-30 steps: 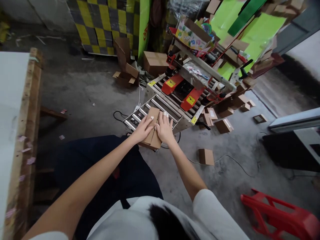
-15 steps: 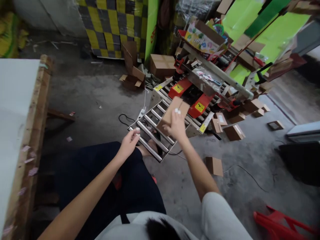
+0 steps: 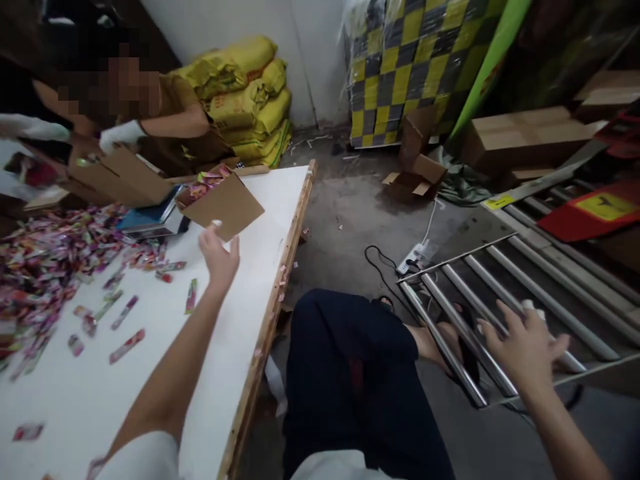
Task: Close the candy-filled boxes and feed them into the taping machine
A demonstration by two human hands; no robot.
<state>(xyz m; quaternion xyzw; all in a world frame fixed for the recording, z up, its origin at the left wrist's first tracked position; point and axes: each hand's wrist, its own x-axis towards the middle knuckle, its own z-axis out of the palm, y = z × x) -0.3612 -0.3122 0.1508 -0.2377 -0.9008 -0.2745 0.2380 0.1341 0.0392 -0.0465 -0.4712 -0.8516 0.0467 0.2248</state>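
Observation:
My left hand reaches over the white table with its fingers apart, just below the flap of an open cardboard box holding colourful packets. It holds nothing. My right hand hovers with spread fingers over the near end of a metal roller conveyor, also with nothing in it. White tape wraps some fingertips on both hands.
Many small colourful packets lie scattered on the table's left. Another person across the table handles a cardboard box. Yellow sacks, more cartons, a power strip and cables lie on the floor.
The view swung left from the taping machine to the table. My right hand let go of the carton on the rollers; my left hand moved from the conveyor toward the box on the table.

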